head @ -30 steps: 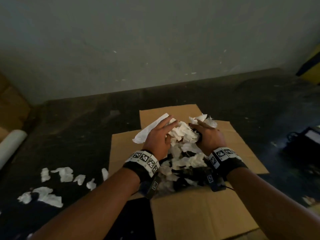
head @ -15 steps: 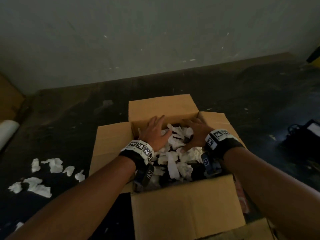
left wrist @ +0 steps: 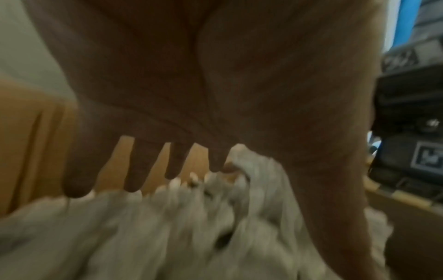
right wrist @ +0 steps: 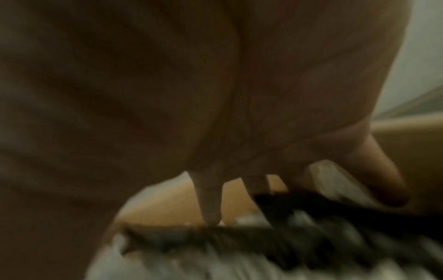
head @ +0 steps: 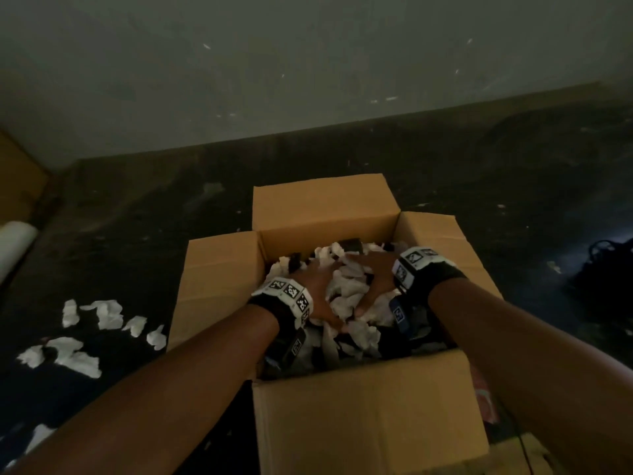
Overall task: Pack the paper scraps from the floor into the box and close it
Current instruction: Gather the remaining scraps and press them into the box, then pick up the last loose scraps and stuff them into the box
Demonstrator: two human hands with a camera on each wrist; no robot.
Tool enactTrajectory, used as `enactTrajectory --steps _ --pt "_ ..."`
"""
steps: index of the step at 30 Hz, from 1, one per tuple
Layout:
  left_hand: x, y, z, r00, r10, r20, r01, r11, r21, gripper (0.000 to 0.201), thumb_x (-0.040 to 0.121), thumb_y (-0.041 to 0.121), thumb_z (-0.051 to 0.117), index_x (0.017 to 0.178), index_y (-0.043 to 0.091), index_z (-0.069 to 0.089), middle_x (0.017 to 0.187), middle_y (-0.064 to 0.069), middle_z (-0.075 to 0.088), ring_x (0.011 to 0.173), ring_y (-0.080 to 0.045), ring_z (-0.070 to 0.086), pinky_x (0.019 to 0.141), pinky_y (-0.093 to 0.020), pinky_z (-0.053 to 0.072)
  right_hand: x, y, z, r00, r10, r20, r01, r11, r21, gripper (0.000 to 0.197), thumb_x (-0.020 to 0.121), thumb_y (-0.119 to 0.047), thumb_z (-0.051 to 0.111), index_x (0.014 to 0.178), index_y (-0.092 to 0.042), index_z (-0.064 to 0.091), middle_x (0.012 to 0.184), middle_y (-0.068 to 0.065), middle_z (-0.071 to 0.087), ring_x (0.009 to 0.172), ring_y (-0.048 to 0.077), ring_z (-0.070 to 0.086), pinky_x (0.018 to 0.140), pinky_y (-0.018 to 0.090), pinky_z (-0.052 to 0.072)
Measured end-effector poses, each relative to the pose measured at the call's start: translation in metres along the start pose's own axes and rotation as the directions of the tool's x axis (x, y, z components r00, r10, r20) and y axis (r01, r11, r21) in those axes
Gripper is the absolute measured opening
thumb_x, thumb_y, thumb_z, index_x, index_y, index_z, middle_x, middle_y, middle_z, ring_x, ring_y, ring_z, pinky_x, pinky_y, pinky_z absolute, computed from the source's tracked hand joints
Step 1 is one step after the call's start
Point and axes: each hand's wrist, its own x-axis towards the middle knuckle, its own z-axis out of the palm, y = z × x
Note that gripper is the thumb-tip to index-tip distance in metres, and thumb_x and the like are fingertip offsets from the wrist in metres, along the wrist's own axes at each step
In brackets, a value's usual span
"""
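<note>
An open cardboard box stands on the dark floor with its flaps folded outward. It holds a heap of white paper scraps mixed with dark pieces. Both hands are inside it, on top of the heap. My left hand lies palm down on the scraps; in the left wrist view its fingers are straight and spread over the paper. My right hand rests beside it, its fingers straight over scraps and a dark strip. More scraps lie on the floor left of the box.
A grey wall runs close behind the box. At the far left are a white roll and a leaning cardboard sheet. A dark bag-like object sits on the floor at the right. A reddish patterned item lies by the box's right side.
A second ago both hands held a heap of scraps above the box. They have lowered it inside, and now lie flat on the pile, drawn a little toward me.
</note>
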Motion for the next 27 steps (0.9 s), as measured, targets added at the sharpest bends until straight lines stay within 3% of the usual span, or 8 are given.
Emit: enactTrajectory --steps 3,6,12,16,19,23,25,27 --pt "-0.028 -0.001 -0.031 0.993 0.030 -0.116 -0.038 0.997 -0.070 0.129 0.061 0.077 0.081 0.162 0.038 0.011 0.168 -0.004 0.017 0.151 -0.029 0.027 0.121 -0.047 0.030 -0.029 -0.012 -0.017 0.993 -0.068 -0.093 0.072 0.997 0.041 0.145 0.038 -0.092 0.073 0.155 -0.048 -0.001 0.166 -0.012 0.015 0.150 0.024 0.023 0.120 0.051 0.025" --pt "-0.068 -0.011 -0.052 0.947 0.060 -0.316 -0.107 0.985 -0.134 0.110 0.069 0.071 0.080 0.159 0.039 0.025 0.162 0.001 0.026 0.142 -0.024 0.039 0.112 -0.041 0.040 -0.056 -0.035 -0.031 0.970 -0.074 -0.233 0.091 0.994 0.064 0.120 0.067 -0.069 0.078 0.159 -0.030 0.012 0.166 -0.001 0.018 0.150 0.025 0.021 0.121 0.045 0.023" --pt "-0.165 -0.064 -0.054 0.795 -0.001 -0.606 -0.154 0.967 -0.203 0.086 0.081 0.061 0.072 0.154 0.029 0.040 0.152 0.004 0.037 0.131 -0.014 0.047 0.105 -0.034 0.043 -0.081 -0.123 -0.036 0.802 -0.268 -0.534 0.325 0.946 0.013 0.085 0.085 -0.053 0.069 0.155 -0.028 0.029 0.162 0.008 0.024 0.145 0.029 0.031 0.114 0.047 0.031" --pt "-0.238 -0.124 -0.023 0.715 -0.152 -0.683 -0.020 0.971 -0.238 0.078 0.084 0.048 0.073 0.152 0.026 0.043 0.149 0.000 0.040 0.129 -0.007 0.045 0.106 -0.023 0.038 -0.077 -0.217 -0.020 0.681 -0.422 -0.599 0.501 0.864 -0.039 0.077 0.084 -0.049 0.071 0.151 -0.031 0.037 0.160 0.000 0.027 0.140 0.025 0.039 0.108 0.047 0.042" --pt "-0.295 -0.169 0.016 0.647 -0.263 -0.715 0.060 0.953 -0.297 0.072 0.086 0.041 0.075 0.150 0.024 0.048 0.148 -0.003 0.044 0.130 -0.009 0.048 0.105 -0.011 0.035 -0.071 -0.294 0.009 0.621 -0.519 -0.587 0.618 0.785 -0.040 0.073 0.086 -0.046 0.072 0.149 -0.032 0.039 0.160 -0.004 0.027 0.142 0.020 0.037 0.109 0.038 0.040" --pt "-0.359 -0.221 0.091 0.595 -0.486 -0.640 0.258 0.869 -0.421 0.072 0.084 0.047 0.076 0.149 0.026 0.050 0.148 -0.008 0.042 0.131 -0.022 0.050 0.108 -0.035 0.045 -0.062 -0.387 0.064 0.561 -0.646 -0.517 0.742 0.669 -0.031 0.067 0.089 -0.041 0.069 0.149 -0.028 0.042 0.159 -0.002 0.029 0.142 0.020 0.035 0.110 0.032 0.036" --pt "-0.379 -0.238 0.140 0.570 -0.632 -0.525 0.402 0.772 -0.493 0.083 0.079 0.065 0.068 0.152 0.037 0.041 0.153 -0.010 0.032 0.138 -0.034 0.042 0.107 -0.056 0.046 -0.049 -0.420 0.101 0.616 -0.667 -0.418 0.737 0.676 0.009 0.066 0.090 -0.037 0.067 0.150 -0.030 0.040 0.159 -0.002 0.025 0.144 0.020 0.031 0.113 0.036 0.036" --pt "-0.389 -0.244 0.186 0.553 -0.783 -0.285 0.567 0.604 -0.560 0.094 0.074 0.079 0.062 0.153 0.057 0.018 0.165 -0.001 0.004 0.152 -0.044 0.013 0.108 -0.075 0.033 -0.032 -0.441 0.142 0.726 -0.615 -0.308 0.653 0.757 0.030 0.070 0.089 -0.033 0.068 0.151 -0.035 0.036 0.162 -0.001 0.019 0.147 0.021 0.024 0.116 0.043 0.035"
